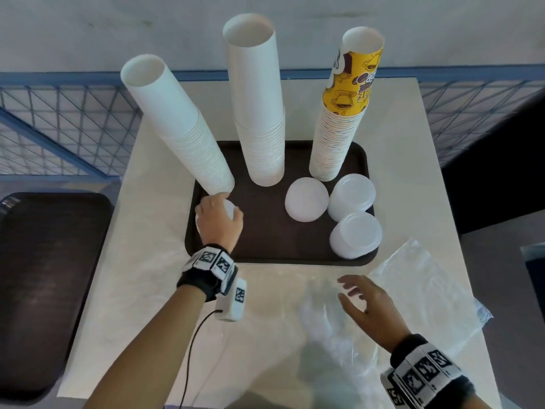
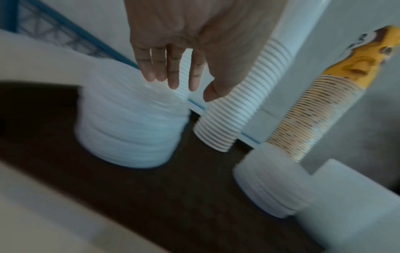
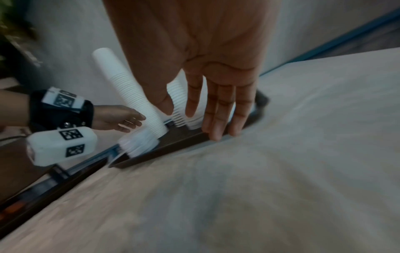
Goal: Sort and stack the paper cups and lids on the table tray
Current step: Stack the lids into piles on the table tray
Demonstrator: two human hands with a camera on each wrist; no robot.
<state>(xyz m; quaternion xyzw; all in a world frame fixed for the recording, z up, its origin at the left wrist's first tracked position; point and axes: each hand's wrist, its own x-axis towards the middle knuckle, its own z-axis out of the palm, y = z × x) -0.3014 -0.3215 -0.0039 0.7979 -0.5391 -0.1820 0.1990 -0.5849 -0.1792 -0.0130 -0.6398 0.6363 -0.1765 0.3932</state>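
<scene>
Three tall cup stacks stand on the brown tray (image 1: 265,252): a leaning white stack (image 1: 177,125), an upright white stack (image 1: 259,113) and a stack topped by a yellow printed cup (image 1: 339,125). Three white lid stacks (image 1: 306,199) (image 1: 352,196) (image 1: 355,234) sit at the tray's right front. My left hand (image 1: 219,216) (image 2: 184,87) is over another lid stack (image 2: 129,128) at the tray's left front, fingers straight; whether they touch it I cannot tell. My right hand (image 1: 351,290) (image 3: 190,119) hovers over the table in front of the tray, fingers spread, holding nothing.
A clear plastic bag (image 1: 427,290) lies crumpled on the white table cover (image 1: 147,290) under and right of my right hand. A second dark tray (image 1: 44,290) lies beside the table on the left. A blue wire fence (image 1: 73,128) runs behind the table.
</scene>
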